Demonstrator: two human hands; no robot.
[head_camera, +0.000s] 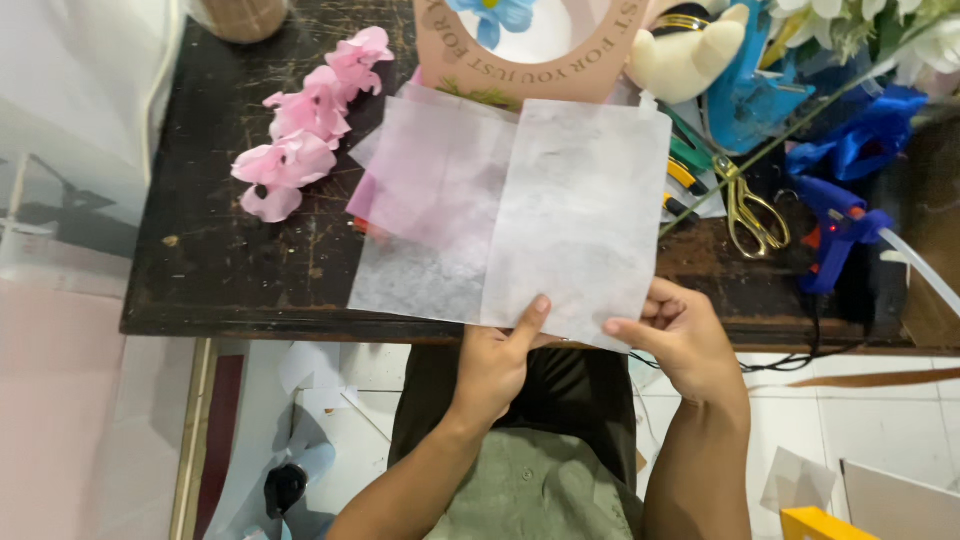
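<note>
Head cam: I'm looking down at a dark, scratched wooden table (230, 260) over a white tiled floor (880, 420). My left hand (495, 365) and right hand (680, 340) both pinch the near edge of thin, translucent white tissue sheets (520, 215), spread flat above the table's front. Soft pink paper flowers (305, 120) lie left; gold scissors (750, 210) and a blue glue gun (835, 230) right.

One camera on the head looks steeply down, close above the dark table (230, 270), with the floor at the bottom of the frame.
</note>
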